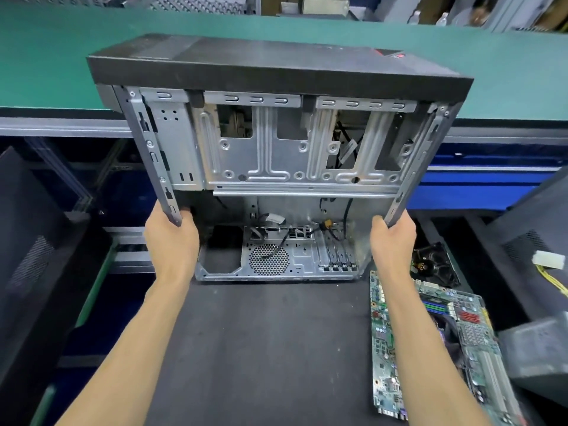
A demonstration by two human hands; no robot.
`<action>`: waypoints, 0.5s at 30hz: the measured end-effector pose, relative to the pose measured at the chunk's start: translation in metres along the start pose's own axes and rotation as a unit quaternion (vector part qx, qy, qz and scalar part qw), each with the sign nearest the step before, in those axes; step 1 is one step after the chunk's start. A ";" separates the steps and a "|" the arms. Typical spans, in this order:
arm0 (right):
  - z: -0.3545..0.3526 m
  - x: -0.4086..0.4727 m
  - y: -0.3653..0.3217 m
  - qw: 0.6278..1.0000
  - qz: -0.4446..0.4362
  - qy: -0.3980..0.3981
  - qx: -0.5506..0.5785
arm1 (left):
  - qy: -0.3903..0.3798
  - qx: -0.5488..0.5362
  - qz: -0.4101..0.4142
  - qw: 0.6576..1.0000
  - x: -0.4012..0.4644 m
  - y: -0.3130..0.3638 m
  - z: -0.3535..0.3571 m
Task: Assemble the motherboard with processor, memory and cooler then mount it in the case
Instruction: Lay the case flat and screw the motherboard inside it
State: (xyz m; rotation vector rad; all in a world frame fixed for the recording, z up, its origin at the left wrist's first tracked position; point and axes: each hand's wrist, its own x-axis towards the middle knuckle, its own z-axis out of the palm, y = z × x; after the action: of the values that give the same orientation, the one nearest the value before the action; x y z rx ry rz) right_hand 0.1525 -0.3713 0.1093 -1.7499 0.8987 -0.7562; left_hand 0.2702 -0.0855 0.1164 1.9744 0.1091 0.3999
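A dark mat (261, 348) is covering the work surface beneath both forearms. The open case (276, 167) is standing on its rear end at the mat's far edge, between the 2 hands. A motherboard (430, 342) is lying flat on the mat, just outside the right forearm. A black fan (436, 265) is lying beyond it, right of the right hand.

Even, perhaps overhead light; soft focus, edges bowed and blurred.
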 end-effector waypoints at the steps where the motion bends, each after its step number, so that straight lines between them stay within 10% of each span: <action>1: -0.002 -0.004 -0.002 1.000 -0.006 0.002 0.000 | 0.004 0.011 0.010 1.000 0.000 0.001 -0.005; 15: -0.025 -0.045 -0.051 0.992 -0.090 0.001 -0.092 | 0.028 0.116 0.112 0.987 0.000 0.031 -0.084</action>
State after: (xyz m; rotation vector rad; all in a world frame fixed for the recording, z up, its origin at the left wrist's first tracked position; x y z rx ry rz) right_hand 0.1202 -0.3332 0.1615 -2.0146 0.8399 -0.8119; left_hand 0.2392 -0.0262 0.1758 2.2137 -0.0329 0.6116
